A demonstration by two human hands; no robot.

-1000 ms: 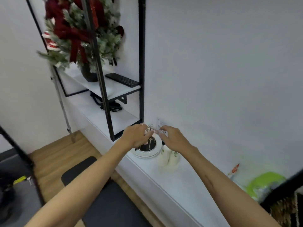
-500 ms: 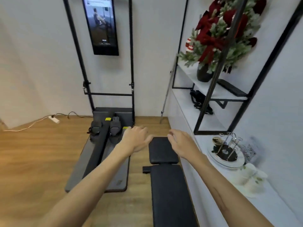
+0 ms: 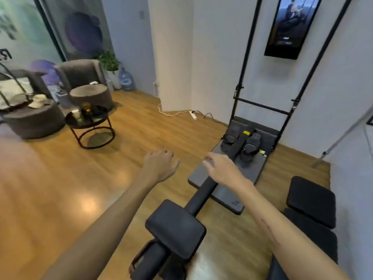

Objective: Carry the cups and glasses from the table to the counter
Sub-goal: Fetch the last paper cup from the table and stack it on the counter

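Heading empty-handed toward the round surface [image 3: 88,123] mid-left; left hand [image 3: 159,166], right hand [image 3: 223,168] fingers relaxed, next glass [image 3: 85,110] needs gripping.

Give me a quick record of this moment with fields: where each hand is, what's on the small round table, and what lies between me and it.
left hand: held out in front, fingers relaxed, holding nothing
right hand: held out in front, fingers loosely spread, holding nothing
round table: black, far left by the grey armchairs
glasses: an amber one and others stand on the table; count unclear from blur
in between: bare wooden floor
nearby: rowing machine below the hands
counter: not in view
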